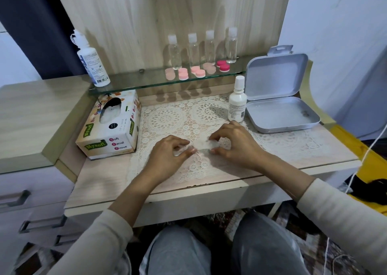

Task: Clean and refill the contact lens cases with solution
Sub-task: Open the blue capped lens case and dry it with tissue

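Several pink contact lens cases [182, 73] sit in a row on the glass shelf [134, 80], in front of several clear bottles with white caps [193, 48]. A large white solution bottle [92, 65] stands at the shelf's left end. A smaller white bottle [237, 100] stands on the lace mat. My left hand [167, 155] and my right hand [234, 143] rest low on the mat. Each pinches one end of a small white tissue [202, 145] that lies flat between them. The tissue is blurred against the lace.
A tissue box [111, 126] lies at the left of the lace mat [167, 117]. An open white tin [278, 107] sits at the right, its lid tilted back. Drawers are at the left, and a white cord [364, 155] hangs at the right.
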Motion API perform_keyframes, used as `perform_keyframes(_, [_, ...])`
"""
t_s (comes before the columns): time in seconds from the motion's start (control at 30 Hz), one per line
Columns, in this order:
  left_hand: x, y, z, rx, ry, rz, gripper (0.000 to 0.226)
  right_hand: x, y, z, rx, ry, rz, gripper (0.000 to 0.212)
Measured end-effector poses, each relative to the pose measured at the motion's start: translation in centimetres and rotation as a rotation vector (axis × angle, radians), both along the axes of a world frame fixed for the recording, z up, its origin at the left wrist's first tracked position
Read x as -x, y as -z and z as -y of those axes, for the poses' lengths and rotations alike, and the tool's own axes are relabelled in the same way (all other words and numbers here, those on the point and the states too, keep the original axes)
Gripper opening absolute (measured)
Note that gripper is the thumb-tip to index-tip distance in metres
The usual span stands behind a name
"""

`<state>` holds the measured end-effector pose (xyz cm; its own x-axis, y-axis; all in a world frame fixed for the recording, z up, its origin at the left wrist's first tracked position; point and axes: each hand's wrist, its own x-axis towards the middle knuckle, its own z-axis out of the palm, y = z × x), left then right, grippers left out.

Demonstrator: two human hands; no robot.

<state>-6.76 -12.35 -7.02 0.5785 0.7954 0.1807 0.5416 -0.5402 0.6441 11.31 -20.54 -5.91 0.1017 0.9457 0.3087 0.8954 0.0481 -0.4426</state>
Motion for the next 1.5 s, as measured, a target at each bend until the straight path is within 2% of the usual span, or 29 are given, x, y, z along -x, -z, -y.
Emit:
perform_keyframes(0.3, [-5.9, -1.2, 0.4, -0.086, 0.13, -0.113, 0.044, -6.0, -3.7, 3.0, -0.088, 0.21, -0.028, 0.028])
perform_keyframes(0.5, [-9.0, 0.5, 1.5, -0.162, 0.246, -0.236, 0.059, -11.3, -4.2, 3.2, -0.134, 0.339, 0.113, 0.024])
perform_keyframes(0.6, [-9.2, 1.8, 1.3, -0.217, 0.246, -0.317, 0.07, -12.9, -4.0, 2.9, -0.163, 0.342, 0.244, 0.025])
perform_keyframes(0.7, [-9.0, 2.4, 1.2, -0.219, 0.244, -0.312, 0.081, -13.8, -3.9, 2.5, -0.196, 0.328, 0.381, 0.028])
perform_keyframes(1.0, [-8.9, 2.9, 1.1, -0.22, 0.244, -0.268, 0.08, -14.6, -2.3, 2.0, -0.3, 0.158, 0.719, 0.038])
perform_keyframes(1.5, [-8.9, 2.6, 1.3, -0.211, 0.24, -0.263, 0.079, -15.6, -1.7, 2.4, -0.381, 0.085, 0.877, 0.031])
